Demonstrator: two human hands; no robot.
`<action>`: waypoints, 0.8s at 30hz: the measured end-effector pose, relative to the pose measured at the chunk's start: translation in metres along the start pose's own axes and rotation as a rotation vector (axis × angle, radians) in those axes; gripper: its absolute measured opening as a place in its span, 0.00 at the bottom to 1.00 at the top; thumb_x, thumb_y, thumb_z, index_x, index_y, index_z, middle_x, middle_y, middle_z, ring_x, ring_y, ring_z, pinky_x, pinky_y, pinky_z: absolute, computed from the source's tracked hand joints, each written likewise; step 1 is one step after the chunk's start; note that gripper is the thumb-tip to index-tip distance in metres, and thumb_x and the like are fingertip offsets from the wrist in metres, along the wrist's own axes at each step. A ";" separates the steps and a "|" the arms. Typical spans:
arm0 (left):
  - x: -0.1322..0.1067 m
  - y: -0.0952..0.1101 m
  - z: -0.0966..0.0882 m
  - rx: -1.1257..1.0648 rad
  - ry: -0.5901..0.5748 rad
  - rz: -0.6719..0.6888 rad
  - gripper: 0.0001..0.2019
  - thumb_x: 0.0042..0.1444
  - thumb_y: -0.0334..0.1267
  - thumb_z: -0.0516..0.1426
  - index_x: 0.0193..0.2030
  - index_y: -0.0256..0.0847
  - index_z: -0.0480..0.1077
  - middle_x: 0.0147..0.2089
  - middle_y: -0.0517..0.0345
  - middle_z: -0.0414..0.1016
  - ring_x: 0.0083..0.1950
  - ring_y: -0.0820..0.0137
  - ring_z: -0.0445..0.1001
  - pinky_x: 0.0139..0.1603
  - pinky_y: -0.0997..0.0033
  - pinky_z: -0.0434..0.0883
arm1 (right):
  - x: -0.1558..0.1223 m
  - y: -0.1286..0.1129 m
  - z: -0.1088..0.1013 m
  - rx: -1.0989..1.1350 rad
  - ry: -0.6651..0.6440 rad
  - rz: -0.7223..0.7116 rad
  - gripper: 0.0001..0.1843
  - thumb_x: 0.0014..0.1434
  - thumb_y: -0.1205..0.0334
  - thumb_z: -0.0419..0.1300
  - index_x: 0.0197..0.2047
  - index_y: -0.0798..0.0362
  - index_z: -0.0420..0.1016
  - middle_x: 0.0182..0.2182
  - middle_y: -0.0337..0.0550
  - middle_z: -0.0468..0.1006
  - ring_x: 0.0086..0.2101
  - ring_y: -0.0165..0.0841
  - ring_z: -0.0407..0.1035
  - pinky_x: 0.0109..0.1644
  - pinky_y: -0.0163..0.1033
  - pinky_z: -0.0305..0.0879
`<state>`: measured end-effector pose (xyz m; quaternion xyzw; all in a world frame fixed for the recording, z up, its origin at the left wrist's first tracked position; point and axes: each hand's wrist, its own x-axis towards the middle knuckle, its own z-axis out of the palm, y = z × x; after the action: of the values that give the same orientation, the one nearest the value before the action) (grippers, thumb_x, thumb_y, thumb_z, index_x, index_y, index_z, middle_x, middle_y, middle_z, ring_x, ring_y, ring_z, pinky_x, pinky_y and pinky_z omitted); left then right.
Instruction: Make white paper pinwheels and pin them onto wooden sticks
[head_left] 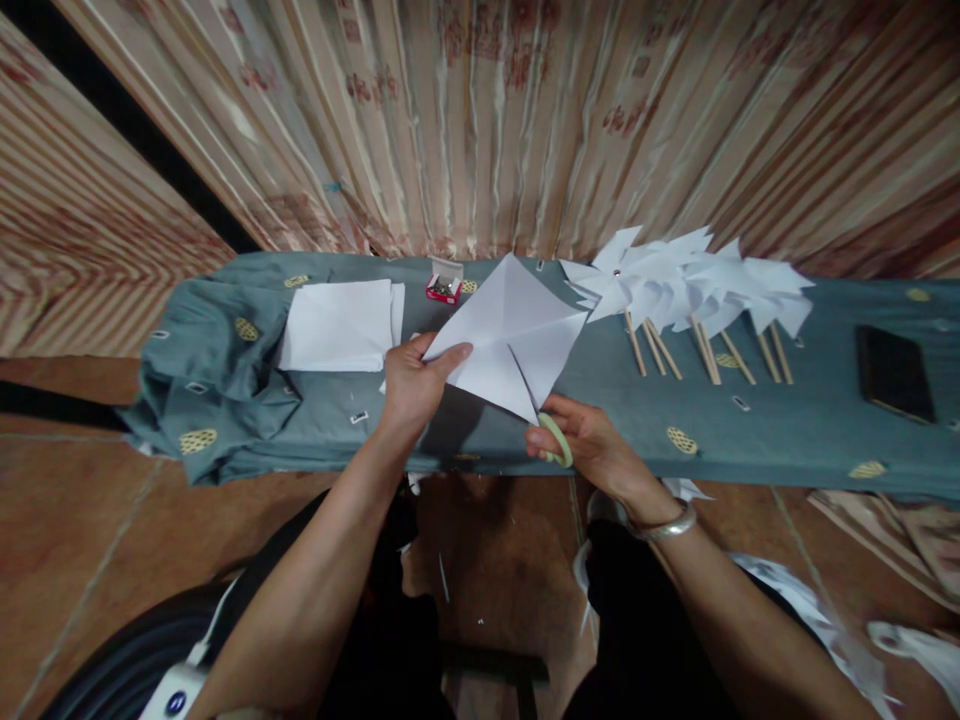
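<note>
Head view: the white sheet (491,315) is held up over the cloth-covered table (795,420), turned as a diamond, near the middle of the table's length. Your left hand (416,385) pinches its left corner, thumb laid on the upper face; your right hand (589,440) is closed on the pale green handle of the scissors (556,440) at the corner nearest you. Dark slit noted, running from that corner toward the centre; faint creases also visible. (Blades cannot be made out clearly, so whether they are apart or together is unrecorded.) Judgement on technique: hold the sheet flat and lightly stretched from the left corner, feed the paper in line with the crease rather than twisting your right wrist, and use short, slow closings near the inner end of the slit. Overrunning the centre would probably weaken the sheet, and a slack sheet could bend between the blades and fray the edge. Left fingers are well apart from the slit: good placement. Surroundings: paper stack (337,325) to the left, open red box (442,290) behind the left hand, paper pinwheels (660,280) on sticks to the right.
</note>
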<state>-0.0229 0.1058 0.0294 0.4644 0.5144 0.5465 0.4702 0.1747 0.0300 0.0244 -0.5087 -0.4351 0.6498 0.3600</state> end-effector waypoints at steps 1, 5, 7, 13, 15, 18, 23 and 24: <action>0.000 0.000 0.000 0.004 0.001 0.000 0.10 0.40 0.41 0.68 0.30 0.39 0.79 0.27 0.60 0.77 0.27 0.71 0.70 0.27 0.72 0.68 | 0.000 0.000 0.000 -0.005 -0.002 -0.001 0.29 0.38 0.43 0.74 0.36 0.52 0.72 0.22 0.35 0.73 0.23 0.26 0.65 0.27 0.33 0.59; 0.001 -0.001 0.000 -0.002 0.013 -0.003 0.11 0.40 0.41 0.68 0.30 0.39 0.79 0.28 0.59 0.78 0.27 0.71 0.71 0.28 0.71 0.69 | -0.004 -0.005 0.001 -0.066 -0.055 -0.035 0.26 0.44 0.41 0.71 0.34 0.53 0.72 0.27 0.39 0.76 0.27 0.27 0.66 0.30 0.34 0.61; 0.004 -0.001 -0.002 -0.028 0.026 -0.005 0.12 0.39 0.41 0.68 0.31 0.38 0.79 0.28 0.59 0.78 0.27 0.71 0.72 0.29 0.71 0.70 | -0.007 -0.008 0.000 -0.093 -0.092 -0.034 0.26 0.45 0.39 0.70 0.32 0.53 0.71 0.28 0.42 0.77 0.28 0.28 0.67 0.31 0.34 0.62; 0.015 0.002 -0.015 -0.096 0.087 0.019 0.14 0.37 0.41 0.69 0.29 0.36 0.79 0.26 0.59 0.78 0.26 0.71 0.72 0.29 0.71 0.71 | -0.015 -0.019 -0.035 -0.132 -0.115 0.077 0.33 0.42 0.39 0.72 0.44 0.55 0.76 0.30 0.42 0.78 0.29 0.29 0.68 0.33 0.35 0.64; 0.017 0.004 -0.018 -0.114 0.110 0.015 0.14 0.35 0.42 0.70 0.28 0.35 0.78 0.26 0.58 0.78 0.26 0.70 0.72 0.29 0.71 0.71 | -0.017 -0.023 -0.054 -0.182 -0.107 0.093 0.33 0.42 0.38 0.71 0.44 0.56 0.78 0.28 0.42 0.77 0.27 0.29 0.68 0.30 0.35 0.63; 0.016 0.006 -0.019 -0.098 0.100 -0.005 0.16 0.34 0.43 0.70 0.29 0.34 0.78 0.26 0.58 0.78 0.26 0.70 0.72 0.28 0.71 0.70 | -0.017 -0.026 -0.074 -0.221 0.069 -0.017 0.32 0.43 0.39 0.71 0.43 0.55 0.79 0.27 0.41 0.78 0.26 0.29 0.67 0.30 0.35 0.62; 0.005 0.004 -0.008 0.100 -0.134 -0.115 0.14 0.32 0.43 0.70 0.24 0.36 0.77 0.21 0.62 0.74 0.22 0.72 0.69 0.24 0.73 0.66 | -0.008 -0.020 -0.073 -0.240 0.496 -0.307 0.35 0.40 0.44 0.74 0.50 0.51 0.75 0.35 0.42 0.82 0.36 0.36 0.75 0.42 0.42 0.69; 0.003 0.003 -0.005 0.122 -0.187 -0.131 0.14 0.32 0.43 0.70 0.24 0.36 0.77 0.21 0.62 0.74 0.23 0.71 0.70 0.24 0.73 0.67 | -0.006 -0.019 -0.071 -0.286 0.525 -0.353 0.37 0.39 0.45 0.74 0.51 0.51 0.74 0.36 0.43 0.83 0.37 0.37 0.75 0.45 0.43 0.69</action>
<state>-0.0280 0.1080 0.0321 0.5066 0.5299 0.4367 0.5214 0.2457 0.0456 0.0363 -0.6208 -0.4955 0.3569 0.4917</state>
